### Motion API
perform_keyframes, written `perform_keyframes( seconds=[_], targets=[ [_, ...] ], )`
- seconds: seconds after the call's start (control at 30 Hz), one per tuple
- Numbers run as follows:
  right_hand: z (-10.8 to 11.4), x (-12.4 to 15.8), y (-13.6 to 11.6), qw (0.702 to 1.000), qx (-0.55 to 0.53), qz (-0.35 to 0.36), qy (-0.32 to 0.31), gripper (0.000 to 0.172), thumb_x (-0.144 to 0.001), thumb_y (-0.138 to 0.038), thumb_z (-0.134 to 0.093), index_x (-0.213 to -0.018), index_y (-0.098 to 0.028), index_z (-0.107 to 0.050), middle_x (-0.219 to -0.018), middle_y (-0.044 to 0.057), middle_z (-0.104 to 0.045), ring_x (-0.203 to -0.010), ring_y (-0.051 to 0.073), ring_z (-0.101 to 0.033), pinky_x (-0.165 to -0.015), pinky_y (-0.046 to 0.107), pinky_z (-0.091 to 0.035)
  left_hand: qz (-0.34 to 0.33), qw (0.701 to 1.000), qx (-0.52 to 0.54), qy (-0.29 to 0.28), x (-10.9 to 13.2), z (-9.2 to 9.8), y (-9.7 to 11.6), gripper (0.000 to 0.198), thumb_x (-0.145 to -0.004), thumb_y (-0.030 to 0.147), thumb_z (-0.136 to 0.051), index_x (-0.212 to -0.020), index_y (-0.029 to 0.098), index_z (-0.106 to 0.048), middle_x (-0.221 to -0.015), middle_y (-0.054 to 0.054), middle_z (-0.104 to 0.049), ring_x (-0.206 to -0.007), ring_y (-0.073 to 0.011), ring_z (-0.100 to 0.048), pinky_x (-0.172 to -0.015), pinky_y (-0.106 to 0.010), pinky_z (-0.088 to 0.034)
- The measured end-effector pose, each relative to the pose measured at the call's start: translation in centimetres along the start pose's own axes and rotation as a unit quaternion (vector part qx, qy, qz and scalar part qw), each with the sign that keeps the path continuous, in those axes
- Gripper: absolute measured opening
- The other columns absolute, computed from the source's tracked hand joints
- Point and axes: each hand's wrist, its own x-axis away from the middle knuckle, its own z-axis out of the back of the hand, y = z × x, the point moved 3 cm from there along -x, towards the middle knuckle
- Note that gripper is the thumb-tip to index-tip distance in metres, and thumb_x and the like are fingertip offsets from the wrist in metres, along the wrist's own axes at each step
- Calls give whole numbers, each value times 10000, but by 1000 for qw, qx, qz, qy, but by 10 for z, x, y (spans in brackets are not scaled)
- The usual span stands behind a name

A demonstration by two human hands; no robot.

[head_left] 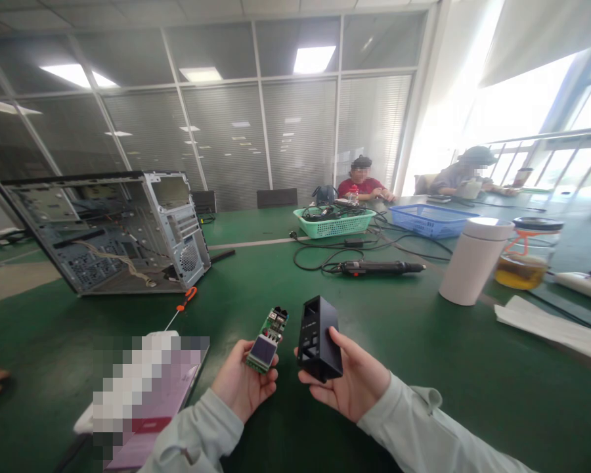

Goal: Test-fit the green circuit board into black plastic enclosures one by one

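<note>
My left hand (245, 381) grips a small green circuit board (270, 338) that carries a little grey screen and several parts at its upper end. Beside it, my right hand (350, 371) is wrapped around a black plastic casing (320, 338) with cut-out openings in its face. Board and casing are held apart, a short gap between them, above the green table (256, 276). My fingers hide the lower edge of the board and part of the casing's right side.
An open computer case (190, 226) stands at left, an orange-handled screwdriver (184, 302) near it. Beyond my hands lie an electric screwdriver (379, 268), a green basket (335, 226) of cables and a blue basket (428, 223). A white tumbler (473, 263) stands right. Two people sit at the far side.
</note>
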Motion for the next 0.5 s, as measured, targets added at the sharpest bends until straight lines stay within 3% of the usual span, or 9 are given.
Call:
perform_keyframes(
  seconds=[0.07, 0.13, 0.23, 0.33, 0.4, 0.43, 0.5],
  targets=[
    [-1, 2, 1, 999, -19, -17, -44, 612, -874, -539, -179, -926, -68, -567, -757, 85, -597, -687, 159, -603, -604, 225, -473, 0, 1000, 1, -1, 0, 0, 0, 283, -797, 315, -343, -810, 119, -547, -559, -11, -551, -408, -95, -500, -401, -190, -416],
    [1, 1, 2, 998, -18, -15, -60, 569, -840, -541, -223, -879, -88, -564, -764, 82, -597, -667, 169, -603, -601, 240, -472, 0, 1000, 4, -5, 1, -2, 0, 293, -802, 313, -333, -854, 119, -548, -554, -9, -550, -406, -97, -499, -402, -191, -414],
    [11, -5, -1, 994, 100, 42, -4, 450, -741, -522, -427, -878, -105, -528, -764, 88, -594, -669, 194, -601, -597, 270, -472, 2, 1000, 5, 0, 2, -2, 0, 316, -813, 311, -308, -915, 121, -538, -544, -7, -542, -400, -99, -495, -398, -191, -407],
    [20, -7, -14, 952, 245, 165, 81, 541, -624, -491, -617, -995, -129, -462, -821, 87, -592, -731, 224, -587, -650, 327, -476, 1, 1000, 3, -1, 2, -2, 1, 316, -815, 311, -302, -910, 116, -532, -546, -9, -540, -399, -97, -488, -398, -190, -399],
    [25, 1, -27, 897, 338, 258, 125, 590, -610, -459, -659, -1061, -151, -437, -919, 86, -580, -828, 235, -563, -735, 347, -462, 0, 1000, 4, -5, 2, -2, 1, 309, -816, 310, -304, -901, 116, -528, -551, -9, -540, -401, -95, -487, -400, -189, -396],
    [27, 9, -33, 852, 403, 297, 154, 583, -625, -452, -654, -1080, -155, -442, -970, 89, -569, -879, 241, -545, -781, 355, -446, 0, 1000, 5, -7, 1, -1, 0, 307, -816, 313, -305, -899, 117, -526, -553, -8, -540, -402, -95, -488, -402, -190, -396],
    [37, 33, -44, 710, 562, 358, 229, 542, -689, -461, -590, -1126, -170, -454, -1059, 93, -540, -950, 260, -513, -839, 387, -417, -1, 1000, 8, -9, 0, 0, 0, 300, -815, 318, -312, -898, 122, -524, -554, -6, -539, -401, -94, -489, -405, -191, -396]
  ],
)
